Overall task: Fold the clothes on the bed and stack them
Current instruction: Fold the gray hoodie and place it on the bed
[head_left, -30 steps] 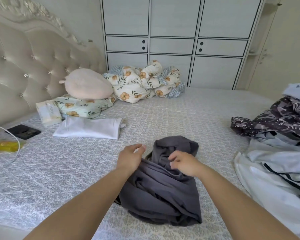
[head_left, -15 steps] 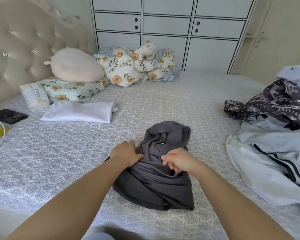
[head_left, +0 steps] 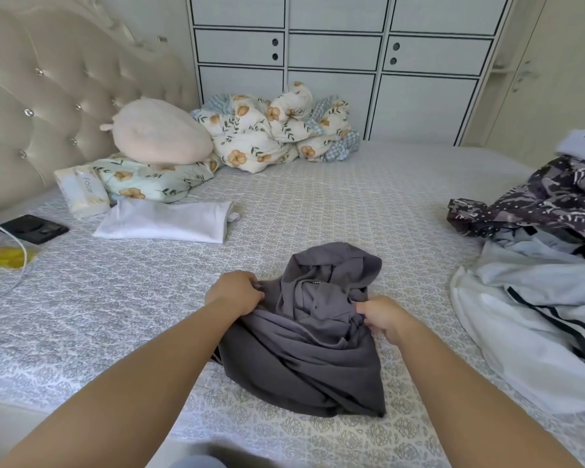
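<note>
Head view: grey garment (head_left: 304, 339) lies bunched on the bed (head_left: 115, 315), near edge, centre. Left hand (head_left: 234, 293) grips its left edge, right hand (head_left: 382, 317) pinches the right side, hands apart, probably to spread it flat for folding. Folded white garment (head_left: 164, 221) waits near the pillows as stack base; unfolded pile (head_left: 537, 309) at right.

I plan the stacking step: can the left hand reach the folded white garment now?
Probably yes: bare bed lies between the left hand and the folded white garment, but its fingers grip the grey garment.
</note>
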